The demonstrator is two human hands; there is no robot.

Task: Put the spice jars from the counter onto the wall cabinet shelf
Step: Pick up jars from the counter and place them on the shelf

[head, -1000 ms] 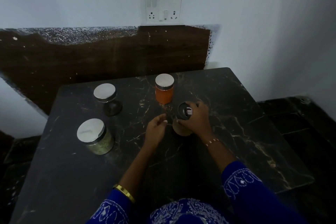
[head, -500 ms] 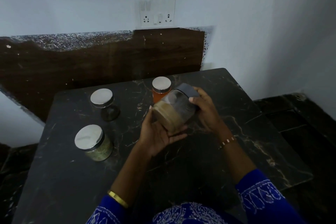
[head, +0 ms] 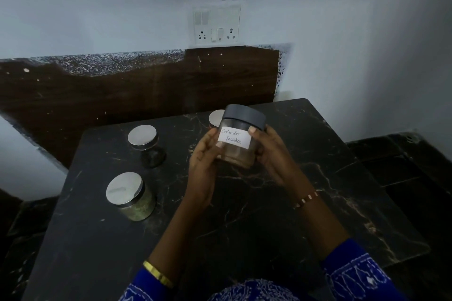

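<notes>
I have the coriander jar (head: 236,140) gripped between my left hand (head: 204,154) and right hand (head: 270,154), lifted above the counter (head: 305,178), roughly upright, dark lid (head: 244,115) up, label facing me; its contents look brownish, I think.

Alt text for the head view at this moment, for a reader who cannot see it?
Both hands, left hand and right hand, hold a black-lidded jar labelled coriander powder upright above a dark marble counter. Two silver-lidded jars stand at left, and a third is partly hidden behind the held jar.
</notes>
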